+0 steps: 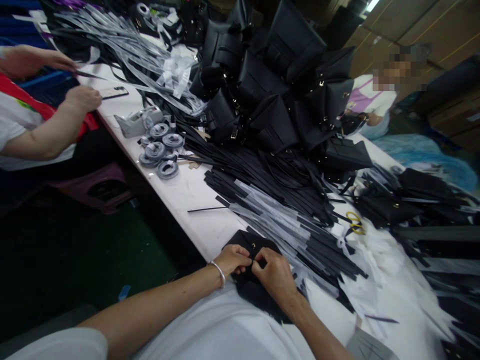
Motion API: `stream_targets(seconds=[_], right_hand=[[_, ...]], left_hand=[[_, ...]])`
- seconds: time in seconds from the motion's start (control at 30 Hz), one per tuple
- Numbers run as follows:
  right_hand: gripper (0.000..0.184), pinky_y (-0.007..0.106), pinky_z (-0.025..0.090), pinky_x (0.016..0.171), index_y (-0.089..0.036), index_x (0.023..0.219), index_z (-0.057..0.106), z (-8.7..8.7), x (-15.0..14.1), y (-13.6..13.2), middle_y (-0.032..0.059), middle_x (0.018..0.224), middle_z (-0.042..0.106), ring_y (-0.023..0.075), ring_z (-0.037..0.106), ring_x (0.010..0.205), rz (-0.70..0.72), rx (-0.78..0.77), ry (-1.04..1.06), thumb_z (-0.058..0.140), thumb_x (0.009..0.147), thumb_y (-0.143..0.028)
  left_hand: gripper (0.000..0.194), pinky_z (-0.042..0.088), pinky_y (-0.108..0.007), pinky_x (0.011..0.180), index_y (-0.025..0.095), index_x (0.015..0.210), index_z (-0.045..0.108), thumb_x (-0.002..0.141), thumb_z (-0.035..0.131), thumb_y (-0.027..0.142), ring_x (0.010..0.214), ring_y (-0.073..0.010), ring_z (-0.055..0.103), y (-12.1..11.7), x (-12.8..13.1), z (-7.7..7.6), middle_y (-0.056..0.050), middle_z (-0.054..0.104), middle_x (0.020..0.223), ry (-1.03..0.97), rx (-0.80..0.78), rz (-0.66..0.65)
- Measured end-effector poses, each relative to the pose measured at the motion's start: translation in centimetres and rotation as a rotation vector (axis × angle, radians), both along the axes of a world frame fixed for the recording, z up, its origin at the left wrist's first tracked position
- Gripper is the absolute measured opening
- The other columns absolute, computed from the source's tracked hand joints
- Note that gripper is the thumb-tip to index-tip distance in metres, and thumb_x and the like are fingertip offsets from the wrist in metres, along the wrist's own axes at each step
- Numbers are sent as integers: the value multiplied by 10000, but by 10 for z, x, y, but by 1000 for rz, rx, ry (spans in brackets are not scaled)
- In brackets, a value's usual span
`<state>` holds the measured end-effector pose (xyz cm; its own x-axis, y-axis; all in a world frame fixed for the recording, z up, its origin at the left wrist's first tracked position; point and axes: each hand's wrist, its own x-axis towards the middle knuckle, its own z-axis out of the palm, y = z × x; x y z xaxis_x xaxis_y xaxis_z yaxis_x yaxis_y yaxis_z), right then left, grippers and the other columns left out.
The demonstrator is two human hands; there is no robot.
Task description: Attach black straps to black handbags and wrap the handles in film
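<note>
A black bag (258, 295) with a small gold metal fitting lies against me at the table's near edge. My left hand (234, 259), below a silver bangle, pinches the bag close to that fitting. Opposite it, my right hand (275, 272) has thumb and fingertips pressed together on the same spot of the bag. The fingertips of both hands nearly meet. What exactly lies between them is too small and dark to make out. Just beyond the hands, black straps (270, 225), some wrapped in clear film, spread across the table.
Black bags (270, 120) are heaped at the back. Coiled straps (167, 169) sit beside a tape dispenser (137, 122) at the left edge. Yellow-handled scissors (354, 222) lie to the right. One co-worker's hands (80, 98) hold a strap at left; another person stands behind the table.
</note>
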<state>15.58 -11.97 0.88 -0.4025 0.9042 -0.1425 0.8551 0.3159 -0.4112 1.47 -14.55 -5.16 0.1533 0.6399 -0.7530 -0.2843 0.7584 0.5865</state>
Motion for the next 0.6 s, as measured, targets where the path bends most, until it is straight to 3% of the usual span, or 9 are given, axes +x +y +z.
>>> stream_targets(seconds=[0.3,0.5,0.6], right_hand=[[153,236,334,544,-190,691,562,-10,5,-12,11,668,588,134,576,609,179,209,-95,482,807,-128],[110,236,393,582,-199,685,546,-16,6,-12,-17,638,581,135,570,593,-48,27,111,520,785,-160],[123,236,401,584,-202,656,534,-18,6,-11,-18,624,575,136,568,593,-54,2,147,534,771,-157]], left_hand=[[204,320,-180,402,171,689,511,569,675,180,394,-69,452,4,4,-2,89,491,440,23,18,-23],[184,314,-194,424,172,701,524,569,653,165,447,-85,466,4,4,2,91,486,467,125,100,-24],[169,291,-195,444,169,679,527,570,655,168,470,-77,441,1,4,-2,89,476,491,189,215,-26]])
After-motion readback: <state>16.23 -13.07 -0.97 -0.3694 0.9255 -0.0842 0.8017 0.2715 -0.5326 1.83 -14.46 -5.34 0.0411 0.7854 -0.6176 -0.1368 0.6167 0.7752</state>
